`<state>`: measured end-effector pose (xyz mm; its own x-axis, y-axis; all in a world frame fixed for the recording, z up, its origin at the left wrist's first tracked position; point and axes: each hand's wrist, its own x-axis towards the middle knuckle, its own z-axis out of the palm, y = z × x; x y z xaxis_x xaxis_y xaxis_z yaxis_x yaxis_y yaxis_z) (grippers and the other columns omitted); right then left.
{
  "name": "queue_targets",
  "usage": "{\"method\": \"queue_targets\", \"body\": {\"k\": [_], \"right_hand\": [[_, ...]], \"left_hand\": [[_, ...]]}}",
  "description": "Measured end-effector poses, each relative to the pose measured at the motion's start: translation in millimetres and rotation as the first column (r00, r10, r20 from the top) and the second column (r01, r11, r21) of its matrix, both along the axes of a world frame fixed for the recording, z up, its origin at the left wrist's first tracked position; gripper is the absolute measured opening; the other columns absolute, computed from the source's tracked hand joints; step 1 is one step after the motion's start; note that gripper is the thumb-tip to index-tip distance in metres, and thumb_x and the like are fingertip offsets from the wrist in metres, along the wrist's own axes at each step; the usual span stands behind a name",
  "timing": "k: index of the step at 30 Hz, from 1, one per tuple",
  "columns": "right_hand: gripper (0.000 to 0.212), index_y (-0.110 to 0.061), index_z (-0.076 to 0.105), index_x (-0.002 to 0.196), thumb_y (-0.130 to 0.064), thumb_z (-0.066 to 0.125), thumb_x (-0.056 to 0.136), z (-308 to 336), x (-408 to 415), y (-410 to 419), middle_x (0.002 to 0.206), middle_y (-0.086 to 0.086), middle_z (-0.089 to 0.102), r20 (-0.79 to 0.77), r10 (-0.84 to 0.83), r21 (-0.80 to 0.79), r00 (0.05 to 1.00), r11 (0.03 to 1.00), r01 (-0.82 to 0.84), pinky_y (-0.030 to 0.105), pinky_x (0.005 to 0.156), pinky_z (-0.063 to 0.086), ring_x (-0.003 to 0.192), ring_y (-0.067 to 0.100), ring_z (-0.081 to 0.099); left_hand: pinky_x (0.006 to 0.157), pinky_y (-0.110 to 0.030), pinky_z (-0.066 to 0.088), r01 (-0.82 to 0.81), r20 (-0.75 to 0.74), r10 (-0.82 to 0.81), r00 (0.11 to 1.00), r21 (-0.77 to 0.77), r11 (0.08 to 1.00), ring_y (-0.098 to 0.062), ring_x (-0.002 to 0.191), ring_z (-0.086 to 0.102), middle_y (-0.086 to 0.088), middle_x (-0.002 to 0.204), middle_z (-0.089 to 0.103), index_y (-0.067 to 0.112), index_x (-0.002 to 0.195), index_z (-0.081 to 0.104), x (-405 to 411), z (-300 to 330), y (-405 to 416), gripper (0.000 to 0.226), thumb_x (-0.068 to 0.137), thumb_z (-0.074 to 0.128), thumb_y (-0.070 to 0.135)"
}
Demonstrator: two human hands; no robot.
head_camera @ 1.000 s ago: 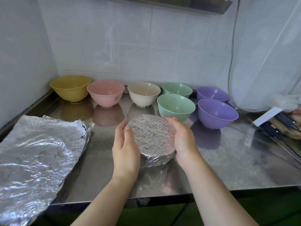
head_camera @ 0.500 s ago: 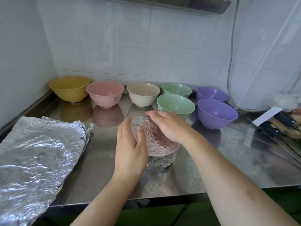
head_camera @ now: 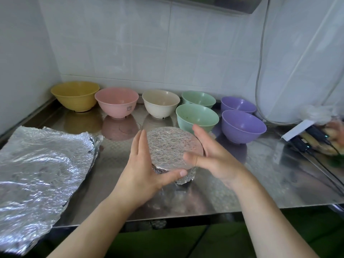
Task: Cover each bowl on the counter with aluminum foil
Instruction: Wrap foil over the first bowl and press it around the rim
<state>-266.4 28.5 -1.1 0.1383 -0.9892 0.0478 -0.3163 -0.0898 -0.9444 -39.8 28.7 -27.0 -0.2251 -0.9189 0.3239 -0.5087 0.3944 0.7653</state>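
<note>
A foil-wrapped bowl [head_camera: 170, 148] stands at the middle of the steel counter [head_camera: 242, 185]. My left hand [head_camera: 147, 170] cups its left side, fingers straight along the rim and thumb under the near edge. My right hand [head_camera: 210, 157] is at its right side with straight fingers, thumb over the foil top. Uncovered bowls stand behind it: yellow [head_camera: 75, 94], pink [head_camera: 116, 101], cream [head_camera: 161, 102], two green [head_camera: 197, 117] [head_camera: 198, 99] and two purple [head_camera: 243, 125] [head_camera: 238, 104]. A stack of crinkled foil sheets [head_camera: 41, 172] lies at the left.
A tiled wall closes the back and a plain wall the left. A grey cable [head_camera: 259, 71] hangs at the right. Plastic-wrapped items and a cabled dark device [head_camera: 314, 135] sit at the counter's right edge. The counter's front edge runs just below my wrists.
My right hand came off the top of the foil and back to the bowl's right side, fingers straightened. My left hand shifted its thumb under the near rim. The bowl stayed in place.
</note>
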Motion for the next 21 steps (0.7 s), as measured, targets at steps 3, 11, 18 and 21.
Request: {"method": "queue_targets", "body": {"k": [3, 11, 18, 21], "right_hand": [[0.113, -0.045, 0.031, 0.15, -0.055, 0.096, 0.058, -18.7, -3.8, 6.8, 0.141, -0.044, 0.053, -0.099, 0.016, -0.038, 0.995, 0.999, -0.02, 0.029, 0.123, 0.032, 0.14, -0.015, 0.043], [0.136, -0.024, 0.03, 0.163, -0.042, 0.108, 0.053, -29.6, -5.6, 2.1, 0.157, -0.007, 0.054, -0.077, -0.015, -0.11, 0.997, 0.994, 0.006, 0.052, 0.127, 0.03, 0.15, 0.014, 0.044], [0.152, -0.031, 0.018, 0.168, -0.057, 0.104, 0.045, -33.6, -1.9, 7.0, 0.162, -0.023, 0.043, -0.031, -0.066, -0.128, 0.997, 0.99, 0.062, 0.048, 0.128, 0.027, 0.152, 0.002, 0.037], [0.149, -0.027, 0.015, 0.169, -0.046, 0.102, 0.05, -33.7, -4.5, 9.4, 0.16, -0.029, 0.04, -0.006, -0.05, -0.153, 0.999, 0.987, 0.048, 0.043, 0.13, 0.027, 0.15, -0.004, 0.036]], "left_hand": [[0.116, -0.016, 0.015, 0.001, -0.027, 0.0, 1.0, 0.045, 0.999, -0.001, 0.155, 0.009, 0.002, 0.173, 0.008, 0.017, 0.167, -0.003, -1.3, 2.3, -1.9, 0.16, 0.047, 0.083, 0.082], [0.089, 0.011, 0.019, -0.008, -0.088, 0.014, 0.996, 0.068, 0.998, 0.022, 0.119, 0.027, 0.021, 0.143, 0.035, 0.019, 0.165, 0.013, -1.2, 1.9, -2.4, 0.155, 0.041, 0.092, 0.067], [0.086, 0.009, 0.028, 0.0, -0.127, 0.008, 0.992, 0.062, 0.998, 0.032, 0.108, 0.042, 0.035, 0.129, 0.045, 0.027, 0.163, 0.02, 3.2, -2.7, -6.0, 0.148, 0.041, 0.099, 0.058], [0.104, -0.008, 0.03, 0.021, -0.126, -0.01, 0.992, 0.079, 0.997, 0.009, 0.131, 0.044, 0.018, 0.15, 0.047, 0.029, 0.164, 0.017, 7.3, -1.2, -10.0, 0.155, 0.036, 0.096, 0.067]]}}
